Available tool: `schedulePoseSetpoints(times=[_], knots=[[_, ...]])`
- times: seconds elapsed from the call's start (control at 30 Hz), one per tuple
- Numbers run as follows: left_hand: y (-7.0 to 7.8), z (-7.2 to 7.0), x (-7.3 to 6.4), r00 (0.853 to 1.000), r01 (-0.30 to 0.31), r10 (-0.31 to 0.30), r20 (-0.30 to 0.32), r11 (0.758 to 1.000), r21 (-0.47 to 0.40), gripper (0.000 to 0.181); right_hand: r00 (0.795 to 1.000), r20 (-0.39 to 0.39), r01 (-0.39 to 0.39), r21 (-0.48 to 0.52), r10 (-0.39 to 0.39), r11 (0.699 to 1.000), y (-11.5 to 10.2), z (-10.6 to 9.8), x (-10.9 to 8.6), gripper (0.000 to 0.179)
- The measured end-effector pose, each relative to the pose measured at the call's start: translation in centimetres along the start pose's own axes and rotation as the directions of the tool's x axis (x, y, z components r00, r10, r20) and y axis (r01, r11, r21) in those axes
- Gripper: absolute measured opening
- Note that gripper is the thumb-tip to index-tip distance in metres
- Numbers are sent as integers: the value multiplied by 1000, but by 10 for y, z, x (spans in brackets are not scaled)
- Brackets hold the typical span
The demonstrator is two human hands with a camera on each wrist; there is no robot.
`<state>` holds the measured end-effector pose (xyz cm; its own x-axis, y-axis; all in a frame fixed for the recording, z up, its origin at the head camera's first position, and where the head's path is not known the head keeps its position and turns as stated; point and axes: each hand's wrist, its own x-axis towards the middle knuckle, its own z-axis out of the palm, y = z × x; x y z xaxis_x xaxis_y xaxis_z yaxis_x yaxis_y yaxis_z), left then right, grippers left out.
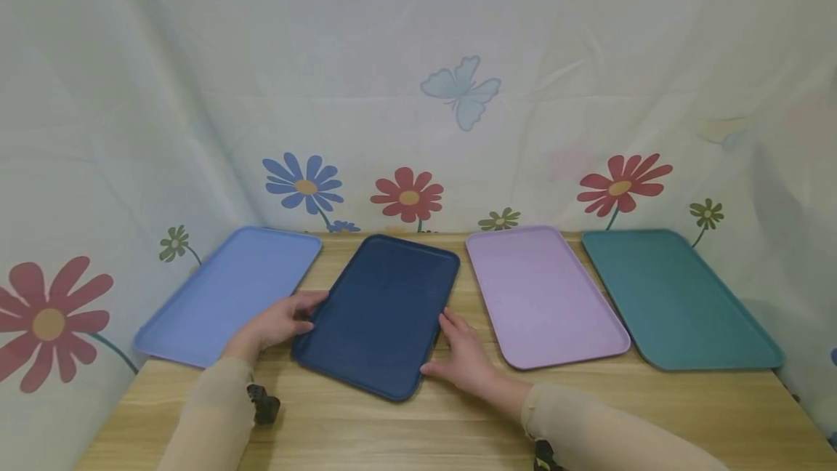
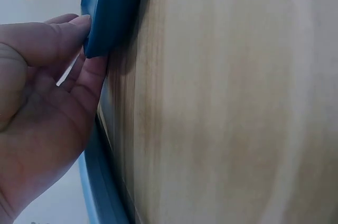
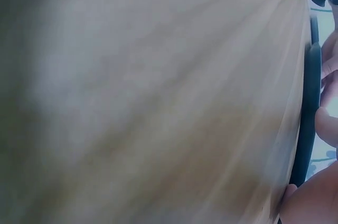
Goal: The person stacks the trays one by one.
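A dark blue rectangular tray [image 1: 382, 315] sits slightly turned on the wooden table, between the two hands. My left hand [image 1: 280, 321] grips its left edge; in the left wrist view the thumb [image 2: 63, 36] lies against the rim and the other fingers reach beneath it. On the opposite side, my right hand [image 1: 467, 360] holds the right edge near the front corner, fingers and thumb spread along the rim. Only part of that hand shows at the right border of the right wrist view, beside the dark tray's edge [image 3: 306, 123].
A light blue tray [image 1: 229, 296] lies at the left, partly behind the left hand. To the right are a lilac tray [image 1: 546, 296] and a teal tray [image 1: 680, 304], side by side. A flowered curtain [image 1: 366, 93] hangs behind the wooden table [image 1: 392, 431].
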<state>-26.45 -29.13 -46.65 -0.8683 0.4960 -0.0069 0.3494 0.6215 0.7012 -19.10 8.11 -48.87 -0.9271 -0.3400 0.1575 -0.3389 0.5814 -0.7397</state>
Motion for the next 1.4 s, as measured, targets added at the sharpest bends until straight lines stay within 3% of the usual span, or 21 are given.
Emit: schedulePoseSetpoints(times=[0.23,0.37,0.5,0.83,1.17,1.4], knots=[[2,4,2,1000,16,-16,-7,1000,27,58,993,-4,116,9,-116,993,11,-7,0,90],[5,6,1,999,31,-31,-19,999,20,58,996,69,49,102,-56,994,13,-13,4,89],[10,8,0,999,20,-19,-28,1000,11,57,993,115,-4,123,-10,992,15,-17,8,89],[13,12,-1,1000,-11,11,-18,999,32,58,987,159,3,181,-33,983,24,-28,16,83],[18,18,-1,999,-31,31,-9,999,40,60,976,213,13,148,-45,989,31,-39,21,79],[22,21,-3,1000,-15,15,-20,999,39,61,976,204,54,102,-74,993,31,-39,23,75]])
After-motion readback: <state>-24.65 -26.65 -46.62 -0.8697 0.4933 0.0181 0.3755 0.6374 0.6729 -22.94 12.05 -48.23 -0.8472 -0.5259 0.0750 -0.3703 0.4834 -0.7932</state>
